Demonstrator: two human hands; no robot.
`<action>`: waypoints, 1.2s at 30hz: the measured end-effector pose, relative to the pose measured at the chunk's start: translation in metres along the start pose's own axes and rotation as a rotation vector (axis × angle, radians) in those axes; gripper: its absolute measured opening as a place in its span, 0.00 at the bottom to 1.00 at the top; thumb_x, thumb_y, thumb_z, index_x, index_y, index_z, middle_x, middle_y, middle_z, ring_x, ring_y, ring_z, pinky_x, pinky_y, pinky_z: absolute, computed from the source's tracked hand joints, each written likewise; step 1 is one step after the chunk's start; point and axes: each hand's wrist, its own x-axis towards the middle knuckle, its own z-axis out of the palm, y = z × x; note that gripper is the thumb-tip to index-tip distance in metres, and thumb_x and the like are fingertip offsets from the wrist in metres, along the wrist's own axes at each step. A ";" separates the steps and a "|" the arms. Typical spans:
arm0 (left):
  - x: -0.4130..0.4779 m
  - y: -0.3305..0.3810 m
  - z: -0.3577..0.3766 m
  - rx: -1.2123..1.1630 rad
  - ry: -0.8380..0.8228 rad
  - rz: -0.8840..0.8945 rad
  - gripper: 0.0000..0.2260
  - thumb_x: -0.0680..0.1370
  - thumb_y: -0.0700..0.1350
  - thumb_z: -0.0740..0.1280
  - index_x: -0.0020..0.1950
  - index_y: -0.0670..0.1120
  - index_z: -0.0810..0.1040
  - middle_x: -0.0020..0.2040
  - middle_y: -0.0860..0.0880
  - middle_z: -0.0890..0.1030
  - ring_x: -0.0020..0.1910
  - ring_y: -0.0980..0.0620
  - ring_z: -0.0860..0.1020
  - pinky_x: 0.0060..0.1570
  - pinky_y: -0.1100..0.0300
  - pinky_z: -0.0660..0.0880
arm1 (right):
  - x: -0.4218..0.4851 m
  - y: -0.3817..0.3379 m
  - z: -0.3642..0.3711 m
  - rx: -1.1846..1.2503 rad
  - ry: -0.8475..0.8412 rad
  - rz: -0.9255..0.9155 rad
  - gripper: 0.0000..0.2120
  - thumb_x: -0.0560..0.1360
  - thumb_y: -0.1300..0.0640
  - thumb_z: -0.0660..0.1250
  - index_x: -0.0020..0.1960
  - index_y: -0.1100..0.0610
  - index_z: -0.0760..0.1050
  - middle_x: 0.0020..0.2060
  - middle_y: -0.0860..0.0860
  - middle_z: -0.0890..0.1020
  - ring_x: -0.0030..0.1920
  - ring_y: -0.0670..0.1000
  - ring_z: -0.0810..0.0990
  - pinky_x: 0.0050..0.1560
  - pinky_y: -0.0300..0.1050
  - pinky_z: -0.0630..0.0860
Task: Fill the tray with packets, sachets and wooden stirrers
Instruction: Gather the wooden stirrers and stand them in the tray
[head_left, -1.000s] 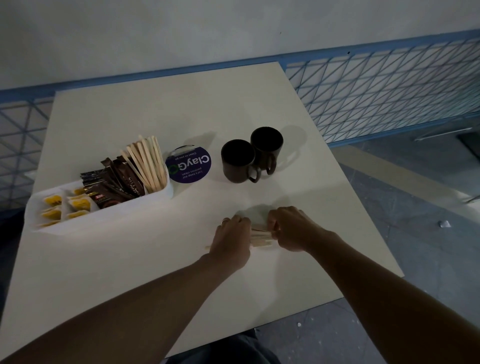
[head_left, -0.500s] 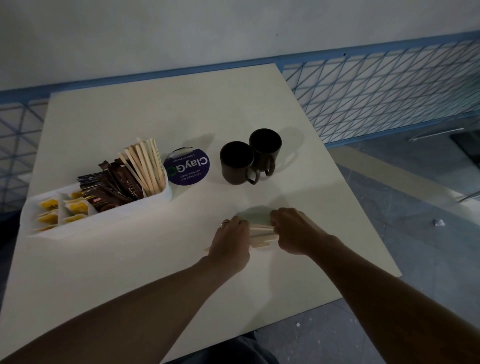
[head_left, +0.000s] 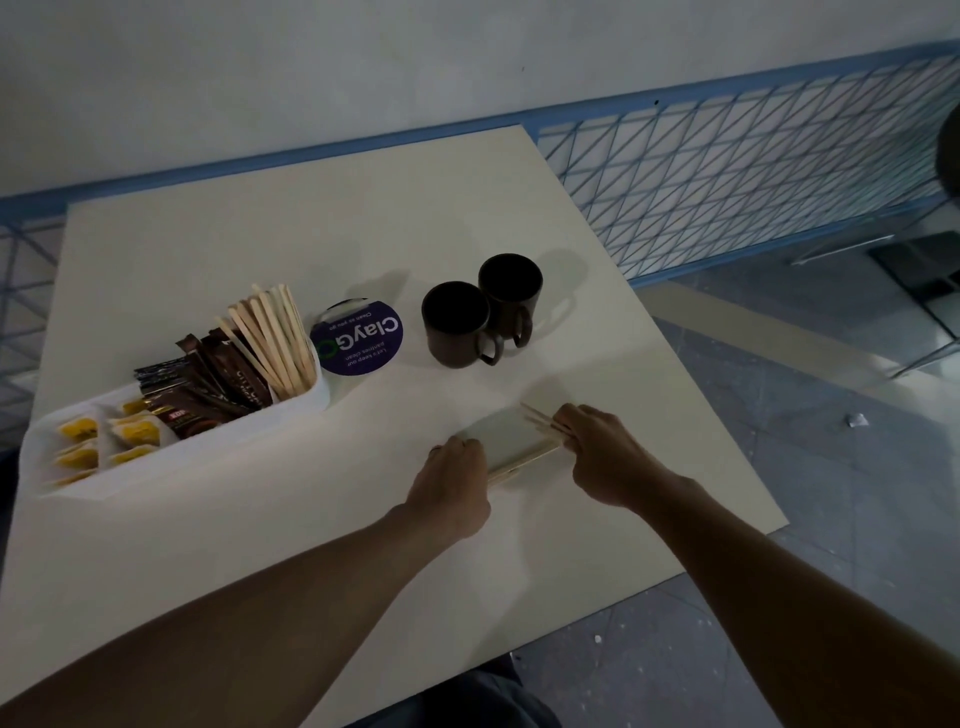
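Right hand (head_left: 608, 457) curled, pinching one end of loose thin pale wooden stirrers (head_left: 524, 461), which splay. Left hand (head_left: 451, 483) curled over the other end of those lying between the hands. Risk: the uneven bundle sheds sticks on the lift to the long white plastic tray (head_left: 218, 441), well left of the left hand. Round purple disc (head_left: 358, 338) beyond the left hand reads "ClayGO", "Clean as you go".
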 end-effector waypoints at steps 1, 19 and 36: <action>0.000 0.000 0.000 0.011 -0.004 0.001 0.15 0.76 0.40 0.67 0.61 0.40 0.70 0.64 0.41 0.72 0.62 0.42 0.73 0.63 0.53 0.71 | -0.001 0.000 0.002 0.012 0.012 0.014 0.13 0.72 0.73 0.59 0.46 0.56 0.71 0.41 0.51 0.73 0.39 0.51 0.73 0.34 0.43 0.70; 0.002 0.000 -0.007 0.003 0.001 0.048 0.13 0.77 0.42 0.67 0.59 0.38 0.76 0.60 0.41 0.78 0.59 0.41 0.78 0.59 0.54 0.75 | -0.003 -0.030 0.024 0.178 0.181 0.298 0.11 0.77 0.65 0.60 0.57 0.58 0.75 0.49 0.56 0.77 0.47 0.56 0.75 0.42 0.47 0.73; -0.002 -0.020 -0.018 -0.229 0.059 0.101 0.05 0.77 0.39 0.66 0.51 0.39 0.79 0.48 0.41 0.82 0.49 0.43 0.82 0.50 0.52 0.81 | 0.002 -0.050 0.027 0.740 0.165 0.477 0.16 0.74 0.61 0.68 0.61 0.55 0.75 0.43 0.54 0.80 0.39 0.51 0.78 0.36 0.42 0.73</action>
